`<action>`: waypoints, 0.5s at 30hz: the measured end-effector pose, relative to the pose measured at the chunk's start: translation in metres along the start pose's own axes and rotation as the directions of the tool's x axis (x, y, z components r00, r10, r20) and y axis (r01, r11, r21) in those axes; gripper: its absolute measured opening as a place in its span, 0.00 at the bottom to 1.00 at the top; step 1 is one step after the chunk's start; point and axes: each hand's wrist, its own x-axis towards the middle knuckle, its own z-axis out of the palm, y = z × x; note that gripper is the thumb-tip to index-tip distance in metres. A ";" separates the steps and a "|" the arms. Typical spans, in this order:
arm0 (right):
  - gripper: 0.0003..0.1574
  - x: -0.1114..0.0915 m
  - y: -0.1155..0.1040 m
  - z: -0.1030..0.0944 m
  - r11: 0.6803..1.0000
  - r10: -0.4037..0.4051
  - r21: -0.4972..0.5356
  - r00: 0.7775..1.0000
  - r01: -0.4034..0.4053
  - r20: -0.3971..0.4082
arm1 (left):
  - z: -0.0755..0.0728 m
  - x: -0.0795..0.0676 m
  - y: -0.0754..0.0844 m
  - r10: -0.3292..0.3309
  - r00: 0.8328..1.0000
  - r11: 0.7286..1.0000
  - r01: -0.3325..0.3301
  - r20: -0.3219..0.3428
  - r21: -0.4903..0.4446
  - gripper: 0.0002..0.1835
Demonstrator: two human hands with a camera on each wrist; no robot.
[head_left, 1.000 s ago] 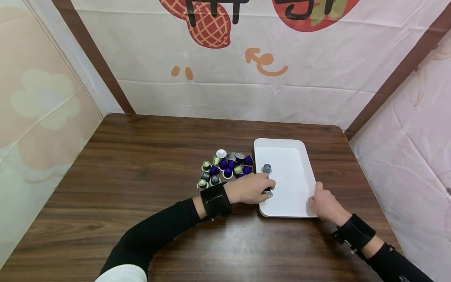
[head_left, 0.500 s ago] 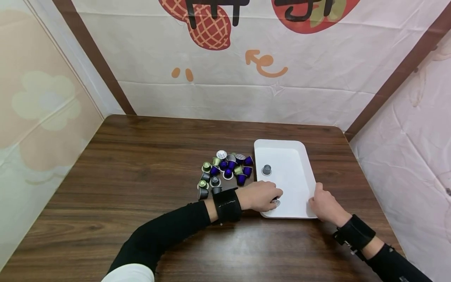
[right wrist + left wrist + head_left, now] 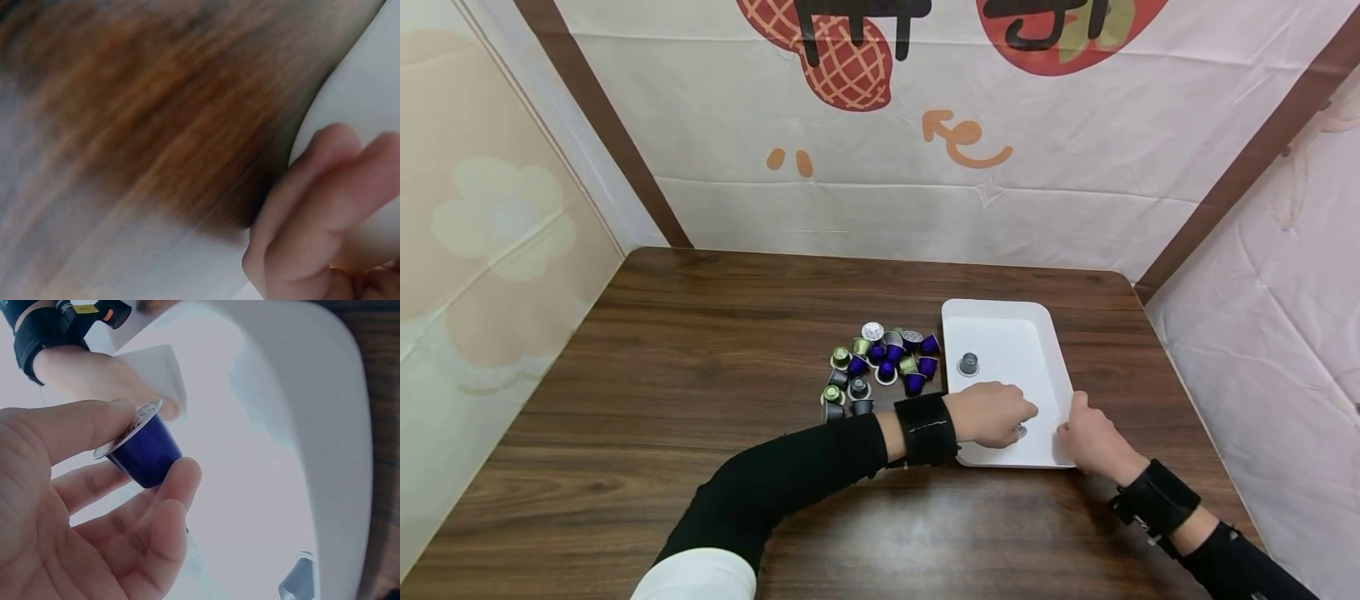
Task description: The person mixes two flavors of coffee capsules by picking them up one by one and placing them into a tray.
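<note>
Printed-cloth booth [image 3: 865, 212] around wood-grain table [image 3: 722, 358]

Glossy metallic capsule [image 3: 147, 453], smooth plastic tray [image 3: 1030, 358], faintly shiny wood-grained table [image 3: 737, 350]

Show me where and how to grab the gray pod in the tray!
Best from above, I think: pinch the gray pod by its sides, just over the rim. It stands wide rim down on the tray, narrow end up, with nothing above it.

Brown wood-grain table [image 3: 715, 333] beneath a white tray [image 3: 1011, 342] and clustered capsules [image 3: 886, 368].
</note>
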 end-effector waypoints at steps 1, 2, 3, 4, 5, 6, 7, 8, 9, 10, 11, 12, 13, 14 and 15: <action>0.26 0.000 0.000 0.000 1.000 0.000 -0.003 1.000 0.000 -0.002 | -0.001 0.003 0.002 -0.007 1.000 1.000 0.007 0.009 0.000 0.07; 0.26 0.000 0.000 0.000 1.000 -0.001 -0.005 1.000 0.001 -0.003 | -0.001 0.006 0.004 -0.010 1.000 1.000 0.010 0.018 0.001 0.08; 0.26 0.000 0.001 0.000 1.000 -0.003 -0.009 1.000 0.003 -0.003 | -0.001 0.008 0.006 -0.013 0.999 1.000 0.013 0.029 -0.003 0.08; 0.25 0.000 0.001 0.000 1.000 -0.004 -0.011 1.000 0.004 -0.005 | -0.002 0.010 0.008 -0.015 0.999 1.000 0.015 0.041 -0.004 0.08; 0.25 0.000 0.001 0.000 1.000 -0.006 -0.013 1.000 0.006 -0.006 | -0.002 0.012 0.010 -0.016 0.999 1.000 0.016 0.051 -0.009 0.09; 0.25 0.000 0.001 0.000 1.000 -0.007 -0.013 1.000 0.007 -0.006 | -0.002 0.014 0.012 -0.017 0.998 1.000 0.018 0.061 -0.013 0.09; 0.25 0.000 0.001 0.000 1.000 -0.008 -0.012 1.000 0.008 -0.006 | -0.002 0.015 0.014 -0.021 0.998 1.000 0.022 0.067 -0.022 0.09; 0.25 0.000 0.001 0.000 1.000 -0.009 -0.012 1.000 0.009 -0.007 | -0.002 0.017 0.015 -0.020 0.998 0.999 0.022 0.067 -0.028 0.10; 0.24 0.000 0.002 0.000 1.000 -0.011 -0.014 1.000 0.011 -0.008 | -0.002 0.018 0.016 -0.022 0.998 0.999 0.024 0.066 -0.034 0.12; 0.24 0.001 0.002 0.000 1.000 -0.013 -0.016 1.000 0.013 -0.011 | -0.002 0.020 0.016 -0.023 0.998 0.999 0.025 0.062 -0.038 0.13; 0.23 0.001 0.002 0.000 1.000 -0.016 -0.018 1.000 0.016 -0.014 | -0.002 0.021 0.016 -0.023 0.998 0.999 0.026 0.055 -0.039 0.15; 0.23 0.001 0.002 0.000 1.000 -0.018 -0.021 1.000 0.018 -0.015 | -0.002 0.022 0.016 -0.025 0.998 0.999 0.027 0.049 -0.039 0.16; 0.22 0.001 0.002 0.000 0.999 -0.024 -0.025 1.000 0.024 -0.018 | -0.003 0.022 0.016 -0.026 0.999 0.999 0.028 0.045 -0.042 0.16; 0.22 0.001 0.002 0.000 0.999 -0.024 -0.026 1.000 0.024 -0.019 | -0.003 0.023 0.015 -0.024 0.999 0.999 0.025 0.038 -0.033 0.16; 0.22 0.001 0.002 -0.001 0.999 -0.022 -0.025 1.000 0.021 -0.018 | -0.003 0.022 0.014 -0.026 0.999 0.999 0.027 0.037 -0.030 0.16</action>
